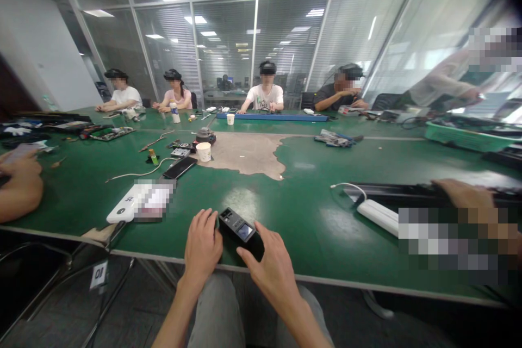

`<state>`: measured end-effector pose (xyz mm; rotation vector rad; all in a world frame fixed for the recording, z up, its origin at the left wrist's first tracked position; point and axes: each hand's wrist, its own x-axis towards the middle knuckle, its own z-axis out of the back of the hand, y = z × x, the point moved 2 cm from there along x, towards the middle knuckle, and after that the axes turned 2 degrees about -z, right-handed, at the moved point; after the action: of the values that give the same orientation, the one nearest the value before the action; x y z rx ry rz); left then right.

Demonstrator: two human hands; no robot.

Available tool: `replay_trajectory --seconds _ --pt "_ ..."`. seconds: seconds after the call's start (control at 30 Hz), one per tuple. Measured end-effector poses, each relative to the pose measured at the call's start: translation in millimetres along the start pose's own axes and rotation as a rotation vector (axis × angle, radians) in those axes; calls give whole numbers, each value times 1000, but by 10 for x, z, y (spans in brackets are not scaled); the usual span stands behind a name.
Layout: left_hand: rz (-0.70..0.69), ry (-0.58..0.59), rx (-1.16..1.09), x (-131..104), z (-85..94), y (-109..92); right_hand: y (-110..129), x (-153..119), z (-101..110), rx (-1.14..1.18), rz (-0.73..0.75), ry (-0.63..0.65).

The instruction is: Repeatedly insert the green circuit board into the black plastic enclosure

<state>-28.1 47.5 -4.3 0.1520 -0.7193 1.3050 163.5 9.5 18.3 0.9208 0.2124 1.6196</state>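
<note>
A black handheld device with a small lit screen lies slanted near the table's front edge. My right hand is closed around its near end, the thumb on the near left side and fingers along the right. My left hand rests on the green table just left of the device. Its fingers are stretched forward, with nothing in them; whether they touch the device's side I cannot tell.
To my left lie a white power bank, a dark phone and a paper cup. A white device with a cable is at right, near another person's hand. Gloves lie farther back; several people sit opposite.
</note>
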Motion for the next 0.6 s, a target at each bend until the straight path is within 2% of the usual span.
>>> replay_trajectory --seconds 0.3,0.6 --pt "-11 -2 -5 -2 -9 11 96 91 -1 61 -49 3" --pt "-2 9 -8 3 -17 17 259 456 359 219 -27 -122"
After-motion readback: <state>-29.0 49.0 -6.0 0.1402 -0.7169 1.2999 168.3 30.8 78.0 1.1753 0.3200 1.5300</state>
